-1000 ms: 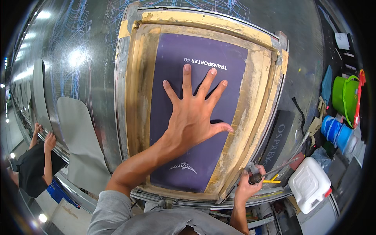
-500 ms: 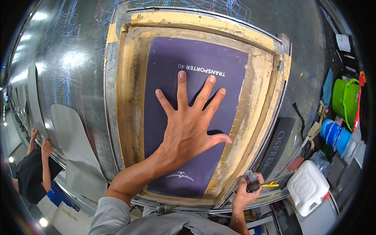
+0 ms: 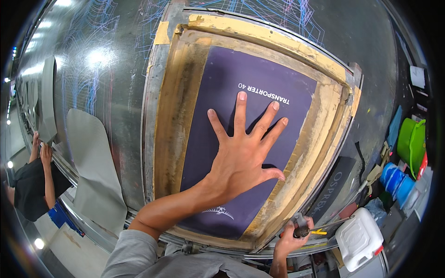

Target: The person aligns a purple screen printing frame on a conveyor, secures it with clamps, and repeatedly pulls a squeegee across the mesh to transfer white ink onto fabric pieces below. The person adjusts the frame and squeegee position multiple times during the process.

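And at nine o'clock, a grey, round-topped flexible sheet (image 3: 92,157) lies on the dark desk (image 3: 127,139). Centre now: the left grip (image 3: 245,160) spreads wide, palm down, over the flat purple rectangular panel (image 3: 255,201) inside a yellowed rectangular frame (image 3: 232,24)! At five o'clock, the right grip (image 3: 295,234) wraps a dark-handled, thin-shafted tool (image 3: 301,231); beyond it, a white plastic jug (image 3: 359,238).

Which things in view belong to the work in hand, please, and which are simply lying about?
Seemingly in use:
- purple panel, under the spread left grip
- taped frame around that panel
- dark-handled tool, held in the right grip

Apparently just lying about:
- white jug
- green bucket
- grey sheet, on the left
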Demonstrator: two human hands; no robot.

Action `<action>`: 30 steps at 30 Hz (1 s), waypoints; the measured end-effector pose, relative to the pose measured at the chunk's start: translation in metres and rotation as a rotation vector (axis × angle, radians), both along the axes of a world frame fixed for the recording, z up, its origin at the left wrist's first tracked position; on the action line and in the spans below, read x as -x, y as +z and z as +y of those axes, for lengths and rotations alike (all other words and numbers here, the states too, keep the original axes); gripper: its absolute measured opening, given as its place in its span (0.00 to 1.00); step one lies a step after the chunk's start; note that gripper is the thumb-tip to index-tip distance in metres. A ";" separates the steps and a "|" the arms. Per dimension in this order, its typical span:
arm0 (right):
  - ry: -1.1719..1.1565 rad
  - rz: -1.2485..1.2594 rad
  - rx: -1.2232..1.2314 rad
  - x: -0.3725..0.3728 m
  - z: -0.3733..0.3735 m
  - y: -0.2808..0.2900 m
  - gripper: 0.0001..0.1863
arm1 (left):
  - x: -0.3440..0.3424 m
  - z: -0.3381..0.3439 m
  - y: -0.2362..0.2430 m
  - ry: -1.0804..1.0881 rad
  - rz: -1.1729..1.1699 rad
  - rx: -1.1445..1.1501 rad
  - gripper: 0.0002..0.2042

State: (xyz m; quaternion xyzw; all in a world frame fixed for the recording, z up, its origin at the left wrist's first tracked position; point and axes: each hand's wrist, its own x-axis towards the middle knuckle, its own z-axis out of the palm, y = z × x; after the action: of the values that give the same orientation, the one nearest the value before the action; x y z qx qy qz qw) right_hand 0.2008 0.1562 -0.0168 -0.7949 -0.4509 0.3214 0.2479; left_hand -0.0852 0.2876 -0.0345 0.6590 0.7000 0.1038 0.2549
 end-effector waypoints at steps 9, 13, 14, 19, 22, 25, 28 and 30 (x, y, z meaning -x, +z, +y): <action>0.009 -0.030 -0.013 0.003 -0.001 0.000 0.22 | 0.001 -0.004 -0.001 -0.011 -0.030 0.010 0.52; 0.033 0.033 -0.071 -0.006 -0.005 -0.005 0.22 | 0.002 -0.002 -0.001 0.001 -0.036 -0.007 0.52; 0.052 -0.042 -0.136 -0.006 -0.006 -0.010 0.20 | 0.001 -0.005 -0.004 -0.010 -0.042 -0.002 0.52; 0.141 0.014 -0.128 -0.007 0.006 -0.006 0.18 | -0.004 -0.012 -0.014 -0.005 0.078 -0.184 0.46; 0.067 0.077 -0.110 0.008 0.012 0.002 0.20 | 0.009 -0.030 0.001 -0.039 -0.003 -0.262 0.36; 0.093 0.095 -0.136 0.004 0.010 -0.001 0.21 | 0.017 -0.058 -0.028 -0.055 -0.076 -0.345 0.33; 0.101 0.098 -0.164 0.006 0.008 -0.003 0.22 | 0.029 -0.122 -0.055 -0.046 -0.108 -0.339 0.39; 0.121 0.105 -0.195 0.001 0.007 -0.006 0.23 | 0.015 -0.181 -0.039 0.038 -0.093 -0.255 0.42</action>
State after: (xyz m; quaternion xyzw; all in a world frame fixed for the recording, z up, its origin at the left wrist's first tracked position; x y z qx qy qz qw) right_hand 0.1996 0.1632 -0.0228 -0.7203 -0.5138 0.3316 0.3274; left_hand -0.0998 0.1066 -0.0738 0.6672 0.6808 0.2274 0.1993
